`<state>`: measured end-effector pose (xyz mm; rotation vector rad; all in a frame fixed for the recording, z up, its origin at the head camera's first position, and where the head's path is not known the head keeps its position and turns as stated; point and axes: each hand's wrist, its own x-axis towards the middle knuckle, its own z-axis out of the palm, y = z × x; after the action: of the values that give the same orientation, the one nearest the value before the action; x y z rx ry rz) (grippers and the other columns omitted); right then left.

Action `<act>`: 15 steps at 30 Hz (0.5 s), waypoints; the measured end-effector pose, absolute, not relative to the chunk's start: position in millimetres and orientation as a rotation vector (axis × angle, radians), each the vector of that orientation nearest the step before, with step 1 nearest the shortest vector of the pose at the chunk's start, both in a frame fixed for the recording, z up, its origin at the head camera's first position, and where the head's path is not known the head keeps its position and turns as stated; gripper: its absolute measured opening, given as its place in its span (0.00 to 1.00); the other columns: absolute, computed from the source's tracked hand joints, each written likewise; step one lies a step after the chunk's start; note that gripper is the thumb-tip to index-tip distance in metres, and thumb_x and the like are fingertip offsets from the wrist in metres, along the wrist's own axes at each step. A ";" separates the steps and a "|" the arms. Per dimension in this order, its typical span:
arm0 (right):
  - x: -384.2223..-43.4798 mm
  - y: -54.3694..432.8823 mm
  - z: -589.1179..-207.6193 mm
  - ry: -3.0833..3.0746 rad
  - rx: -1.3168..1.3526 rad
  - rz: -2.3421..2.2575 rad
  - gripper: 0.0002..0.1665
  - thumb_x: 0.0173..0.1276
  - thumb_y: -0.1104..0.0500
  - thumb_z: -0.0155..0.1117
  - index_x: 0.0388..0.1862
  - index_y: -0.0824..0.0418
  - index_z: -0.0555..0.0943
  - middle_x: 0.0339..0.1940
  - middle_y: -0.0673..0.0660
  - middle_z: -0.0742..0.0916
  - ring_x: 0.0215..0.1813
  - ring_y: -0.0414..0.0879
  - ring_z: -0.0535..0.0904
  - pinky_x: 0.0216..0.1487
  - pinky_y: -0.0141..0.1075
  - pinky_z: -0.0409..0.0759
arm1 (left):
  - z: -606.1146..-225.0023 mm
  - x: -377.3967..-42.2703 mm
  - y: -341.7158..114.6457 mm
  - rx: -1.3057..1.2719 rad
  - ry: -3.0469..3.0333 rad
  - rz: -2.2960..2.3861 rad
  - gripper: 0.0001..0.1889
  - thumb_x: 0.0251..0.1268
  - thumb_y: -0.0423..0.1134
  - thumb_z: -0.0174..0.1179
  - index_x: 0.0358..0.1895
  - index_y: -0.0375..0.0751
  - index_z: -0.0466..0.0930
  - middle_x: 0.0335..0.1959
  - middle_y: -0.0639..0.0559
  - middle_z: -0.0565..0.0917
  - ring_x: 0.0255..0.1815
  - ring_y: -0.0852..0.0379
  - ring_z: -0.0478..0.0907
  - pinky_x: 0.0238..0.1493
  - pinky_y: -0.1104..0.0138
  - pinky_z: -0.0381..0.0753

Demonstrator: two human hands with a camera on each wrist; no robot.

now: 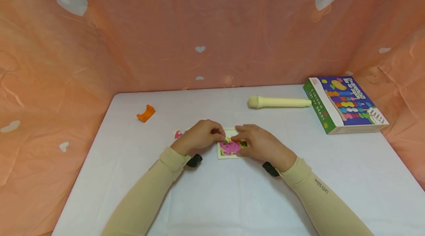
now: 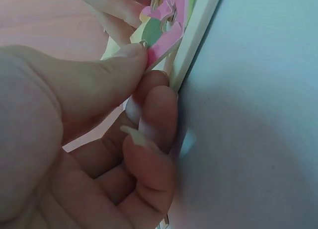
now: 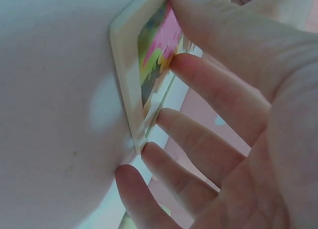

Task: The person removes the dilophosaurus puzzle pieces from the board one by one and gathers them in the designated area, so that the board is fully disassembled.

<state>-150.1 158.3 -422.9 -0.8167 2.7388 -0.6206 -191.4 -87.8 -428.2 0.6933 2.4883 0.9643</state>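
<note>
A small square jigsaw puzzle tray (image 1: 227, 157) with a pale rim and a pink picture lies flat on the white table, between both hands. My left hand (image 1: 200, 137) is at its left side. Thumb and forefinger pinch a pink and green puzzle piece (image 2: 164, 42), tilted over the tray in the left wrist view. On the tray's right side rests my right hand (image 1: 263, 145), its fingers spread and fairly straight. In the right wrist view, the thumb touches near the tray rim (image 3: 126, 75), the forefinger touches the picture, and other fingertips meet the edge.
Pink loose pieces (image 1: 177, 133) lie partly hidden beyond the left hand. An orange curved block (image 1: 146, 113) sits at the back left. A cream rod with a rounded end (image 1: 280, 102) lies at the back, near a colourful bead-set box (image 1: 352, 103) at the right. Orange cloth (image 1: 212, 29) hangs behind.
</note>
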 end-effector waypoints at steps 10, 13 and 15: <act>-150.3 158.9 -422.8 2.729 -0.788 -0.642 0.29 0.65 0.53 0.83 0.64 0.56 0.89 0.77 0.64 0.81 0.81 0.65 0.73 0.80 0.59 0.71 | -426.4 -194.1 -101.2 0.669 2.498 0.977 0.04 0.77 0.43 0.68 0.41 0.51 0.90 0.38 0.60 0.88 0.43 0.59 0.78 0.52 0.63 0.78; -150.0 157.9 -423.5 2.725 -0.775 -0.634 0.29 0.65 0.53 0.83 0.65 0.56 0.89 0.78 0.63 0.81 0.81 0.64 0.72 0.80 0.59 0.71 | -425.6 -191.2 -118.1 0.640 2.497 1.008 0.04 0.78 0.44 0.68 0.42 0.52 0.90 0.39 0.59 0.88 0.44 0.58 0.79 0.52 0.63 0.78; -149.8 156.7 -423.2 2.721 -0.764 -0.623 0.29 0.66 0.53 0.82 0.65 0.55 0.88 0.78 0.63 0.80 0.81 0.64 0.72 0.81 0.59 0.71 | -425.5 -188.5 -133.6 0.596 2.490 1.031 0.04 0.78 0.44 0.68 0.42 0.53 0.90 0.39 0.58 0.88 0.44 0.58 0.79 0.52 0.63 0.78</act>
<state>-149.8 156.7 -423.2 -0.7641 2.7211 -0.6231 -188.5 -133.6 -425.5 0.5958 2.4898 1.0307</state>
